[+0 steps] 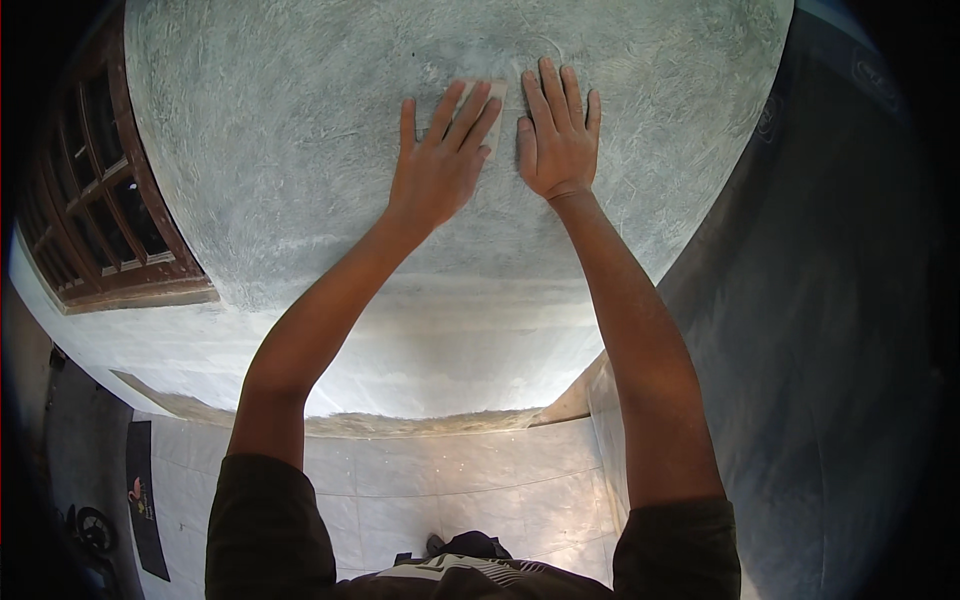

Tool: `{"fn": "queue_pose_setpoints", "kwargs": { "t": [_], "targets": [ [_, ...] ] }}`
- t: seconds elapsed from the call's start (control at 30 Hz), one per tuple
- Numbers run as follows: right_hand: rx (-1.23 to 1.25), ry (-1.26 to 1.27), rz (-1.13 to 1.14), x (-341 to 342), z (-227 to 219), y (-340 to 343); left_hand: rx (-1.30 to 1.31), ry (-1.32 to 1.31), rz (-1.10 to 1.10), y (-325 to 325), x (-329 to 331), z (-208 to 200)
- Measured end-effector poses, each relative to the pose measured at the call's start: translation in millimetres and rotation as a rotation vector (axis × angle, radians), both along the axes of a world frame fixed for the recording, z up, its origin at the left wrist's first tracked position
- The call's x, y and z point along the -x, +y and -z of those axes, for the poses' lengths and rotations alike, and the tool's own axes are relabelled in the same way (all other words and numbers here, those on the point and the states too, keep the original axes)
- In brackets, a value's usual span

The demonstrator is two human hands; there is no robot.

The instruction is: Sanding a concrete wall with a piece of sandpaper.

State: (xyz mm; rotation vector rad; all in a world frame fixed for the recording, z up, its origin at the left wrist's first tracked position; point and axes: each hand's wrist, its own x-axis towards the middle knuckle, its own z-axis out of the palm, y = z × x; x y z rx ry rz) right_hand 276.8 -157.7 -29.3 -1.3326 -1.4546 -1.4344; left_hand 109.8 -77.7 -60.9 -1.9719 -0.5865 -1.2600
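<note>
The left hand (pixel 435 165) covers most of a pale, flat rectangular pad (pixel 498 133) on the far part of the grey, streaked wall (pixel 290 150); only its right edge and slivers between the fingers show, so its thickness and underside stay hidden. That hand lies palm to the wall, fingers spread over the pad; I cannot tell whether the tucked thumb pinches it. Just to the right, the right hand (pixel 563 150) is set flat on the wall, fingers fanned upward, thumb held apart, gripping nothing that I can see. Both arms reach up and forward, the left bent more at the elbow, the right straighter, dark sleeves cutting off the upper arms. At far left, the brown-framed window (pixel 110 200) fades into shadow; near left, a wheel (pixel 95 530) is barely discernible. Gloom also blurs the dark sheet (pixel 820 350) on the right.
</note>
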Motion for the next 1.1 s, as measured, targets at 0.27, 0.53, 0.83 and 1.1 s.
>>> {"fn": "queue_pose_setpoints", "kwargs": {
  "t": [0.27, 0.53, 0.83, 1.1],
  "targets": [
    [0.007, 0.017, 0.037, 3, 2, 2, -0.026, -0.069, 0.011, -2, 1, -42],
    [0.026, 0.026, 0.016, -4, 21, 1, 0.082, 0.050, 0.117, 2, 1, 18],
    [0.001, 0.025, 0.033, -3, 20, -1, 0.125, 0.124, 0.121, -5, 8, 43],
    [0.001, 0.033, 0.020, -3, 18, 2, -0.025, -0.071, 0.056, 2, -2, -2]
  ]
}}
